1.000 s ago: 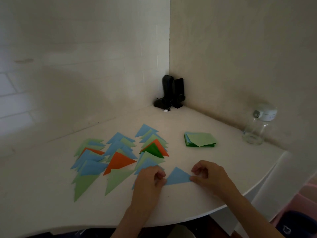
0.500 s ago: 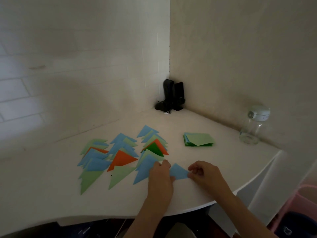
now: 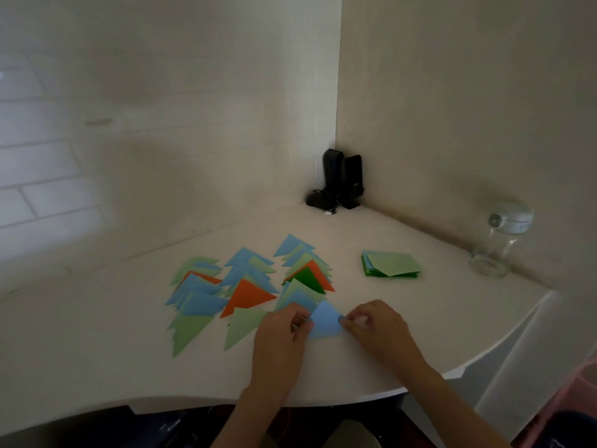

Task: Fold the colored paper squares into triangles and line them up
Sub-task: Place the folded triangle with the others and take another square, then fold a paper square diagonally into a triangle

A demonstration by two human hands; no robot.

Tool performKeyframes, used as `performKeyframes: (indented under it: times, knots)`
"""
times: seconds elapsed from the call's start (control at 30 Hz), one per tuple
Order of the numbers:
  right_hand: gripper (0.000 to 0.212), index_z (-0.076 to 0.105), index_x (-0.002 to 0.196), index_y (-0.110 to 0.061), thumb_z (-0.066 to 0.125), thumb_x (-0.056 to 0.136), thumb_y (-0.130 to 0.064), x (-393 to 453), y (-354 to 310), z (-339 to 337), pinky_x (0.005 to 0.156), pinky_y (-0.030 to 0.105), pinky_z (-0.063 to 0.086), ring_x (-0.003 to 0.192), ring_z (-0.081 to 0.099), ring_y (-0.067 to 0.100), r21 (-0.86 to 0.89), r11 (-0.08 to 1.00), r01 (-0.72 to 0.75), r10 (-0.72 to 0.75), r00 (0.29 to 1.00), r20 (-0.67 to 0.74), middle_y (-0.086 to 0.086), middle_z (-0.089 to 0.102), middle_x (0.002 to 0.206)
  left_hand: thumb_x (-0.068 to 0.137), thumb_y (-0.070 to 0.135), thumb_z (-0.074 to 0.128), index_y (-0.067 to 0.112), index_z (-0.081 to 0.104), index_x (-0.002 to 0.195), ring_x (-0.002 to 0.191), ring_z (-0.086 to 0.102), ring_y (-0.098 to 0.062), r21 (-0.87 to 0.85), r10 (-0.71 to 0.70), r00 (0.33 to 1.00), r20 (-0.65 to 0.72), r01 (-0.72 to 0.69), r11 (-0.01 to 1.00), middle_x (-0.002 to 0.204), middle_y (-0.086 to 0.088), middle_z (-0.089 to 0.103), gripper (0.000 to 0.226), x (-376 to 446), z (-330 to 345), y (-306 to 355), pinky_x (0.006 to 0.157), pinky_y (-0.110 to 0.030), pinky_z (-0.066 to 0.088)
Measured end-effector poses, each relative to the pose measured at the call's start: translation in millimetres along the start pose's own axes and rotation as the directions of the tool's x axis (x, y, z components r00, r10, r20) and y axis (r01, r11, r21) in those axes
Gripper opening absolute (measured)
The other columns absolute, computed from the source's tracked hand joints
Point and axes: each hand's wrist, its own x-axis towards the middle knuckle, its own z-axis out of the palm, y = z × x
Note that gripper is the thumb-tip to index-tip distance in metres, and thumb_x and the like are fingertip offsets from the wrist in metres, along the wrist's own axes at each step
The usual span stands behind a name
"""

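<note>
- Head view, item 1: blue paper piece (image 3: 324, 324), held low over the white desk (image 3: 97, 367) near its front edge, pinched from both sides at once.
- Item 2: left hand (image 3: 280, 334), fingers curled, pinching the piece's left corner.
- Item 3: right hand (image 3: 376, 328), fingers curled, pinching the piece's right corner; fingertips of the 2 hands sit close together with the blue paper between them.
- Item 4: folded triangles (image 3: 248, 294), just left of and beyond the grip, laid overlapping in 3 rough columns; colours blue, light green, orange and 1 dark green. The nearest column touches or runs under the held piece's left side; exact contact cannot be told.
- Item 5: stack of unfolded squares (image 3: 391, 265), beyond and to the right of the grip, well apart from it, light green sheet on top.
- Item 6: clear bottle (image 3: 499, 244) with white lid, far right of the grip, by the wall.
- Item 7: 2 black upright devices (image 3: 342, 179) with cables, far beyond the grip, in the wall corner.
</note>
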Motion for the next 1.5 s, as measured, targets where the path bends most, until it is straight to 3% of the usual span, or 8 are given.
performKeyframes:
  times: [0.2, 0.4, 0.53, 0.67, 0.87, 0.97, 1.2, 1.5]
  knots:
    - [0.006, 0.058, 0.082, -0.036, 0.062, 0.086, -0.038, -0.8, 8.3, 0.4, 0.081, 0.03, 0.045, 0.071, 0.052, 0.003, -0.011, 1.0, 0.005, -0.006, 0.995, -0.095, -0.01, 0.055, 0.091, 0.077, 0.015, 0.074, 0.03, 0.063, 0.084, 0.073, 0.053, -0.002, 0.116, -0.037, 0.995, -0.09, 0.048, 0.992, 0.073, 0.018, 0.058, 0.02, 0.5, -33.3, -34.2, 0.062, -0.012, 0.037]
    - [0.013, 0.065, 0.092, -0.026, 0.07, 0.082, -0.028, 2.9, 17.8, -4.8, 0.072, 0.01, 0.04, 0.075, 0.053, 0.0, 0.015, 0.996, 0.088, -0.085, 0.986, -0.147, -0.007, 0.057, 0.093, 0.067, 0.011, 0.081, 0.02, 0.062, 0.104, 0.1, 0.047, -0.021, 0.232, 0.105, 0.982, -0.159, -0.066, 0.97, 0.103, 0.003, 0.054, 0.042, 1.9, -22.0, -35.2, 0.086, -0.024, 0.031]
    - [0.04, 0.055, 0.125, -0.014, 0.062, 0.089, -0.029, 24.0, 9.1, -1.0, 0.097, 0.013, 0.029, 0.116, 0.05, 0.011, 0.006, 0.991, 0.134, -0.134, 0.989, -0.059, 0.002, 0.053, 0.127, 0.074, 0.027, 0.072, 0.019, 0.051, 0.121, 0.121, 0.044, -0.031, 0.37, 0.112, 0.991, -0.077, -0.076, 0.926, 0.125, -0.007, 0.052, 0.053, 1.2, -15.4, -43.0, 0.099, -0.039, 0.036]
    - [0.05, 0.019, 0.148, -0.015, 0.033, 0.102, -0.028, 56.6, -8.1, 11.0, 0.112, 0.022, 0.008, 0.144, 0.015, 0.014, -0.155, 0.974, 0.165, -0.142, 0.979, 0.149, 0.003, 0.014, 0.157, 0.082, 0.05, 0.041, 0.025, 0.047, 0.132, 0.135, 0.035, -0.034, 0.544, -0.018, 1.0, 0.023, 0.002, 0.839, 0.142, -0.011, 0.045, 0.056, -1.0, -13.9, -55.1, 0.107, -0.045, 0.019]
    - [0.048, 0.002, 0.148, -0.037, 0.018, 0.103, -0.035, 98.8, -23.5, 32.7, 0.114, 0.049, -0.002, 0.145, -0.002, 0.016, -0.355, 0.918, 0.175, -0.085, 0.963, 0.255, -0.008, -0.003, 0.158, 0.084, 0.057, 0.036, 0.039, 0.058, 0.124, 0.136, 0.03, -0.033, 0.65, -0.01, 0.991, 0.133, -0.08, 0.756, 0.143, -0.01, 0.045, 0.048, 4.5, -18.3, -61.7, 0.108, -0.05, 0.014]
    - [0.047, 0.003, 0.147, -0.039, 0.015, 0.103, -0.037, 112.0, -26.0, 39.7, 0.114, 0.05, -0.003, 0.145, -0.001, 0.016, -0.361, 0.909, 0.207, -0.085, 0.941, 0.326, -0.009, -0.002, 0.158, 0.086, 0.059, 0.034, 0.047, 0.048, 0.129, 0.14, 0.021, -0.033, 0.669, 0.02, 0.988, 0.154, -0.119, 0.733, 0.148, -0.011, 0.038, 0.047, 8.2, -21.0, -66.9, 0.108, -0.05, 0.011]
    - [0.047, 0.01, 0.149, -0.031, 0.016, 0.103, -0.026, 115.0, -36.9, 64.2, 0.116, 0.05, -0.002, 0.145, -0.002, 0.015, -0.37, 0.876, 0.31, -0.17, 0.916, 0.364, -0.008, 0.003, 0.158, 0.084, 0.058, 0.034, 0.046, 0.056, 0.123, 0.118, 0.054, -0.035, 0.681, -0.06, 0.986, 0.158, -0.065, 0.729, 0.13, -0.008, 0.058, 0.046, 16.6, -30.1, -79.6, 0.093, -0.053, 0.044]
    - [0.053, 0.011, 0.149, -0.027, 0.025, 0.1, -0.016, 116.4, -60.5, 95.1, 0.116, 0.049, 0.0, 0.145, 0.0, 0.018, -0.368, 0.853, 0.37, -0.253, 0.91, 0.327, -0.006, 0.005, 0.158, 0.093, 0.061, 0.016, 0.047, 0.045, 0.13, 0.122, 0.052, -0.032, 0.714, -0.045, 0.989, 0.142, -0.071, 0.697, 0.135, -0.005, 0.054, 0.049, 14.3, -61.7, -107.4, 0.101, -0.042, 0.023]
